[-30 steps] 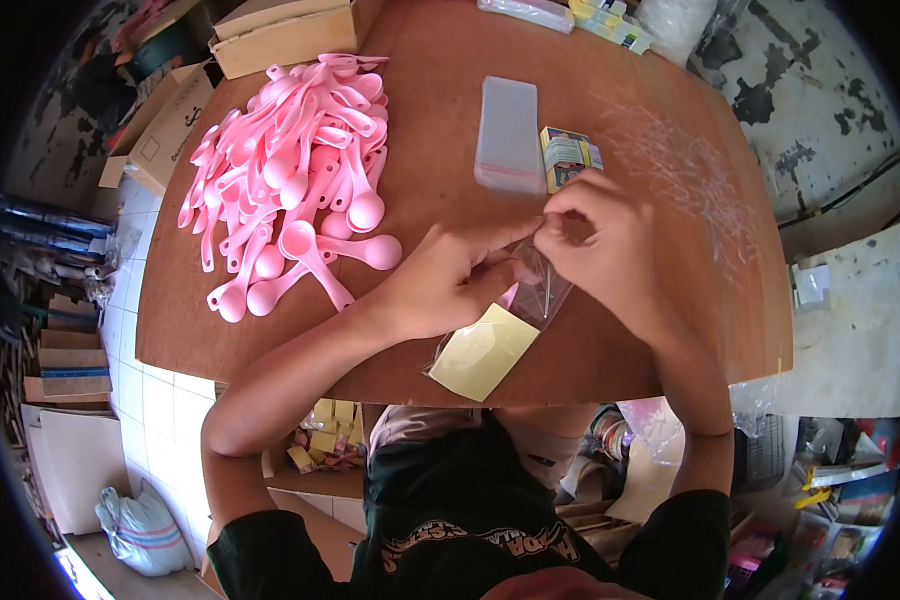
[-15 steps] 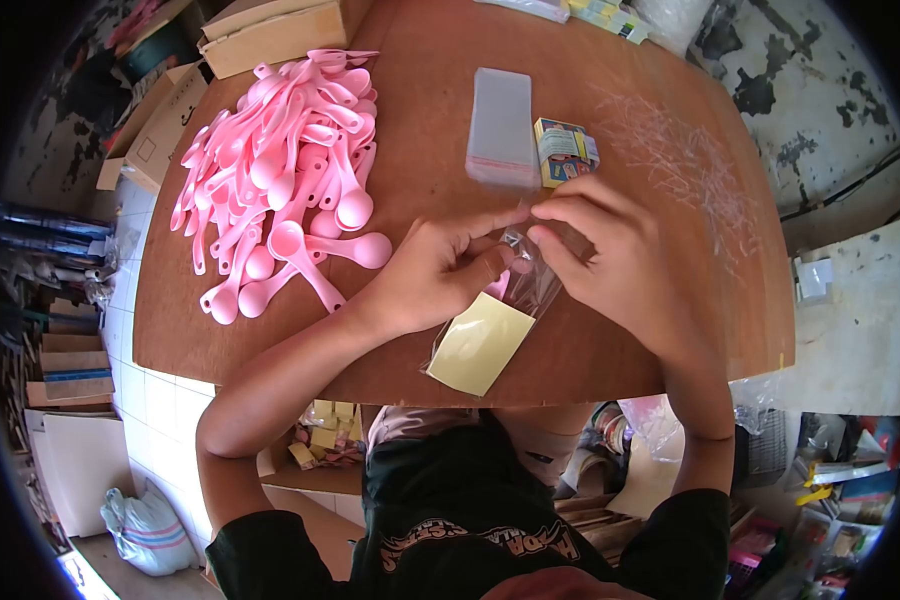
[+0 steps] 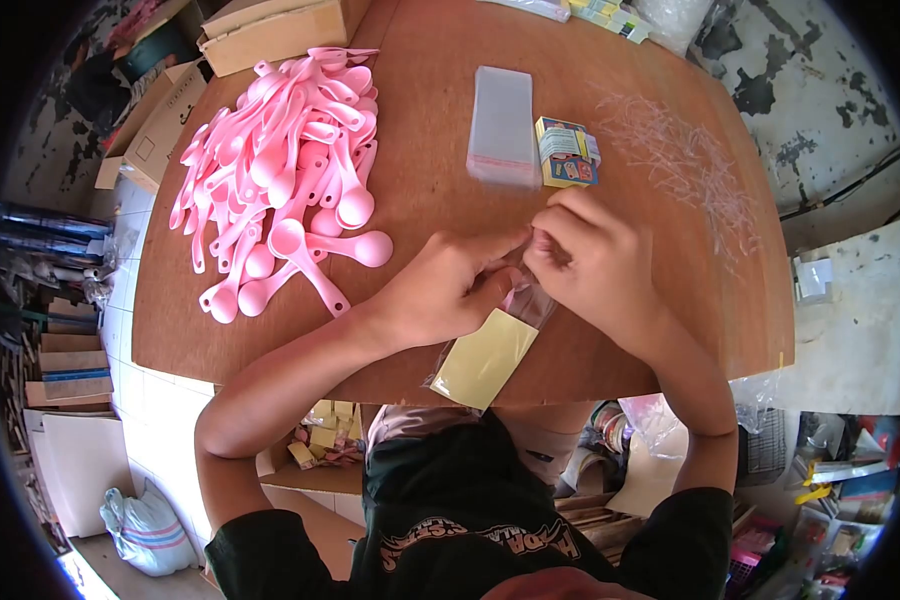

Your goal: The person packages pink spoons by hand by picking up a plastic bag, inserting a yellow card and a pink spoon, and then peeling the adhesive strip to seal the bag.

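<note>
The left hand [image 3: 438, 288] is pinching a clear bag [image 3: 541, 306], the right hand [image 3: 598, 252] its upper end; pink spoons [image 3: 288, 150] are lying left of the bag.

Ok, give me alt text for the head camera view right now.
A person's left hand and right hand pinch a clear plastic bag with a pale yellow card, at a brown table. A heap of pink spoons lies at left; beyond the hands are stacked clear sleeves and small printed cards, with thin clear strips scattered at right.
</note>
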The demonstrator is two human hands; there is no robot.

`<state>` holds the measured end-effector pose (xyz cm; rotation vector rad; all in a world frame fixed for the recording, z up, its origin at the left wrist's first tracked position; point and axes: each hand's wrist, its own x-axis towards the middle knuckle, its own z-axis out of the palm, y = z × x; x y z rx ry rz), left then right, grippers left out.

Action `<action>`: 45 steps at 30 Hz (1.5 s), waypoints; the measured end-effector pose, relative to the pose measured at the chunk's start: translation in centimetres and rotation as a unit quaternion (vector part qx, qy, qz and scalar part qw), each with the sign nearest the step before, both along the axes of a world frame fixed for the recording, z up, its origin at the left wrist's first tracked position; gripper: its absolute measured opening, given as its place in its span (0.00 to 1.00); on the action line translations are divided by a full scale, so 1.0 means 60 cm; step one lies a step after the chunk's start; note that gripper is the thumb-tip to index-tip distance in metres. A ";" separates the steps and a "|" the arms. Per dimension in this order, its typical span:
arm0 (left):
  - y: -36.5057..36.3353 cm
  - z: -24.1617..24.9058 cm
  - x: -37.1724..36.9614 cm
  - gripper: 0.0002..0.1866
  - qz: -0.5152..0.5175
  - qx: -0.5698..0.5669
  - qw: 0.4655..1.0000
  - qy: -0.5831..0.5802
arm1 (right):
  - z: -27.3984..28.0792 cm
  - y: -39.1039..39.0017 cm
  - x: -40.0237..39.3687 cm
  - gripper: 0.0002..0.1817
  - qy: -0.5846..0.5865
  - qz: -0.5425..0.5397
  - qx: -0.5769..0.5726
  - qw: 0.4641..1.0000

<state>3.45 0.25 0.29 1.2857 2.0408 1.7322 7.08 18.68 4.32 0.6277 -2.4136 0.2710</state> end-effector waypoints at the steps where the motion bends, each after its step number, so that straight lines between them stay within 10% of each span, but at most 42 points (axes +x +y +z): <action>1: -0.001 0.002 0.001 0.21 0.000 0.001 1.000 0.001 | 0.000 0.006 -0.006 0.07 -0.029 0.032 -0.090 0.995; 8: -0.010 0.026 0.007 0.23 -0.018 -0.012 0.996 -0.086 | 0.044 0.071 -0.027 0.04 -0.222 0.095 -0.458 0.856; 17: -0.005 0.009 0.005 0.23 -0.009 -0.017 0.995 -0.101 | 0.029 0.012 0.009 0.07 -0.077 0.058 -0.087 0.992; 30: -0.003 0.007 0.010 0.11 0.014 -0.005 0.999 -0.035 | 0.006 -0.008 0.015 0.09 0.047 0.015 0.105 0.993; 39: -0.010 0.018 0.007 0.24 -0.003 -0.027 1.000 -0.011 | -0.004 0.010 -0.010 0.06 -0.049 0.087 -0.205 0.974; 42: -0.012 0.009 0.005 0.25 -0.002 0.021 0.996 -0.085 | 0.020 0.031 -0.007 0.04 -0.256 0.012 -0.520 0.815; 43: -0.012 0.019 0.008 0.22 0.009 0.038 0.990 -0.137 | 0.033 0.056 -0.015 0.02 -0.249 -0.018 -0.475 0.844; 45: -0.009 0.012 0.000 0.21 0.030 0.083 0.985 -0.148 | 0.048 0.108 -0.042 0.03 -0.216 0.164 -0.592 0.759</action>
